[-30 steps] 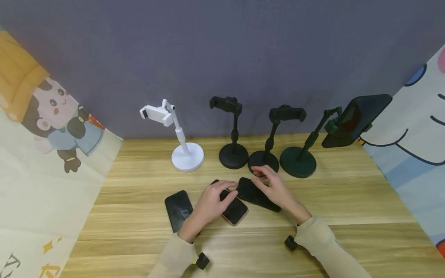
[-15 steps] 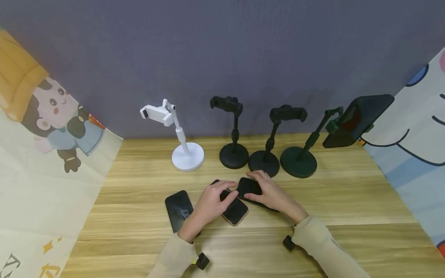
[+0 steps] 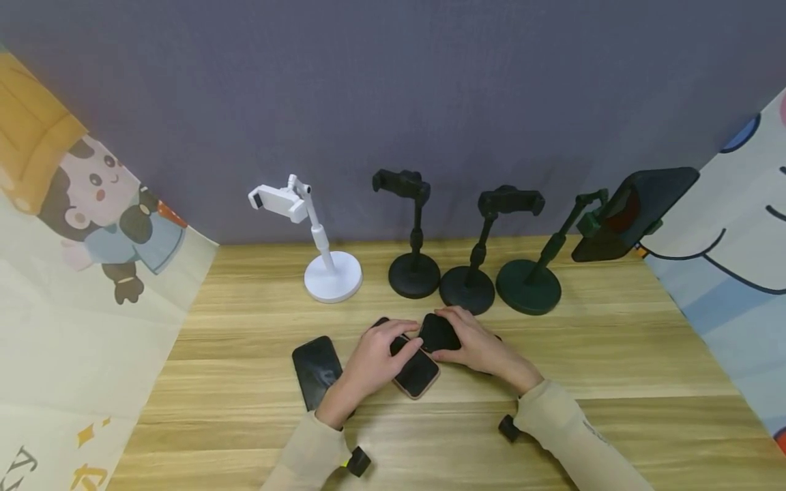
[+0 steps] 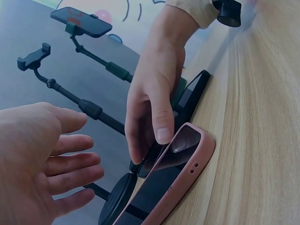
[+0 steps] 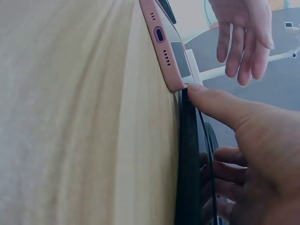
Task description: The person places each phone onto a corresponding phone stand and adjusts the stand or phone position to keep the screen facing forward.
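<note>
- Black phone (image 3: 441, 332): lies flat on the table, glossy side up, left end seemingly touching the pink-cased phone (image 3: 417, 375).
- Handling, my guess: light, stiff, no give; glass slick, would crack if dropped. Dark rim looks thick enough to hold.
- Best hold: the two long edges, thumb opposite fingers, palm off the glass. Nearer its middle should balance better than the left end.
- Right hand (image 3: 482, 346): fingers curled over the phone, gripping across its width, thumb at the near edge, fingertips at the far one. How firmly, cannot tell.
- Left hand (image 3: 373, 353): above the pink-cased phone, fingers relaxed and spread, holding nothing.
- Third phone (image 3: 315, 368): flat, partly behind the left forearm.
- Beyond: white stand (image 3: 332, 278), two black stands (image 3: 414, 276), green stand (image 3: 528, 288) with a phone in its clamp (image 3: 653, 198).
- Table (image 3: 430, 450): wood-grained; the low edges could make fingertips scrape.
</note>
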The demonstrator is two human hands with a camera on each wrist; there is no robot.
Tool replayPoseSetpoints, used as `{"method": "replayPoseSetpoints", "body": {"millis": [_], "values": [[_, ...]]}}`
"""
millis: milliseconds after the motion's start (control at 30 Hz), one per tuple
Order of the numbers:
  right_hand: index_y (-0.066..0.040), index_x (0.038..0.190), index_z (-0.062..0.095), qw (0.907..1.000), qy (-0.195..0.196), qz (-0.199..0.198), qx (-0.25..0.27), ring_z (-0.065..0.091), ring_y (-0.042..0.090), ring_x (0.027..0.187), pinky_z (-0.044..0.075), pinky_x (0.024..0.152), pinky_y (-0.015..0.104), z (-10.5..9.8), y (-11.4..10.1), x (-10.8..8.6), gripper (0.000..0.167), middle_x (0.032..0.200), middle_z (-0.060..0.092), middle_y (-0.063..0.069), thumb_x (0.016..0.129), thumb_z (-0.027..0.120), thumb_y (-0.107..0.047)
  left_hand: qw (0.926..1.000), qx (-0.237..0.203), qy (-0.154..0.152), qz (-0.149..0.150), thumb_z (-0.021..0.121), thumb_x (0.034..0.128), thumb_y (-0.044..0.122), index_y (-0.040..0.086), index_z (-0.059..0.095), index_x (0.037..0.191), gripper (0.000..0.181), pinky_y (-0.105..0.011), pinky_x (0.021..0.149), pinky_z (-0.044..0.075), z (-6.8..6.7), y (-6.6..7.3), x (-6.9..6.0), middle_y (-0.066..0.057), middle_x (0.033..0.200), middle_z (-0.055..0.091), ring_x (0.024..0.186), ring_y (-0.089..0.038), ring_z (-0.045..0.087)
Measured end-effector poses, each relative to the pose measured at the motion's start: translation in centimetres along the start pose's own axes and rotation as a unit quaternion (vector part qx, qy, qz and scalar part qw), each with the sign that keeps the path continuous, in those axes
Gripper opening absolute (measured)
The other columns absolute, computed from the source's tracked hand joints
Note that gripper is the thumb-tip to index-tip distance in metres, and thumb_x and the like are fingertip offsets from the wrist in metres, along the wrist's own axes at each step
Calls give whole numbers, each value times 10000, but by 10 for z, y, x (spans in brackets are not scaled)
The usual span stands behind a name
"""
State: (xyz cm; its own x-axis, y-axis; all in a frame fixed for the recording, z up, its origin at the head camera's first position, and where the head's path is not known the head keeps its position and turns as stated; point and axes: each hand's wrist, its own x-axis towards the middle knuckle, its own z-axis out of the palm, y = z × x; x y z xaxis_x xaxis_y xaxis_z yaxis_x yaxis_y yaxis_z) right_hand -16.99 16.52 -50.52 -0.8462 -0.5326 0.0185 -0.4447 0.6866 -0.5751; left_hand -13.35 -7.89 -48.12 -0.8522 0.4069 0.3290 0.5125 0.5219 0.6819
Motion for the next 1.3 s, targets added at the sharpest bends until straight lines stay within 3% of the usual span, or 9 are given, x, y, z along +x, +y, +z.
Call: {"method": "replayPoseSetpoints", "body": {"millis": [333, 933, 1300], "values": [[8, 1515, 454, 9980, -216, -58, -593, 497, 369, 1295, 473, 1060, 562, -6, -4, 3, 861, 1453, 480, 195, 865, 840, -407, 10000, -11, -19, 10, 670, 1019, 272, 58, 740, 1239, 315, -425, 997, 554, 0, 2, 0, -57, 1259, 727, 1183, -213, 676], [26, 1428, 561, 9871, 134, 103, -1589, 535, 317, 1117, 500, 952, 497, -1, -11, 7, 931, 1269, 526, 153, 804, 814, -617, 9998, -67, -179, -99, 662, 1024, 284, 67, 735, 1259, 328, -428, 1017, 544, 2, 6, 1, -75, 1285, 716, 1213, -221, 661], [9, 1348, 630, 9870, 358, 124, -1565, 551, 300, 1068, 508, 923, 495, 3, -13, 11, 851, 1197, 572, 134, 774, 853, -579, 9997, -80, -203, 76, 655, 1029, 278, 60, 733, 1251, 322, -424, 1006, 550, 4, 11, 2, -108, 1284, 712, 1202, -234, 667]]}}
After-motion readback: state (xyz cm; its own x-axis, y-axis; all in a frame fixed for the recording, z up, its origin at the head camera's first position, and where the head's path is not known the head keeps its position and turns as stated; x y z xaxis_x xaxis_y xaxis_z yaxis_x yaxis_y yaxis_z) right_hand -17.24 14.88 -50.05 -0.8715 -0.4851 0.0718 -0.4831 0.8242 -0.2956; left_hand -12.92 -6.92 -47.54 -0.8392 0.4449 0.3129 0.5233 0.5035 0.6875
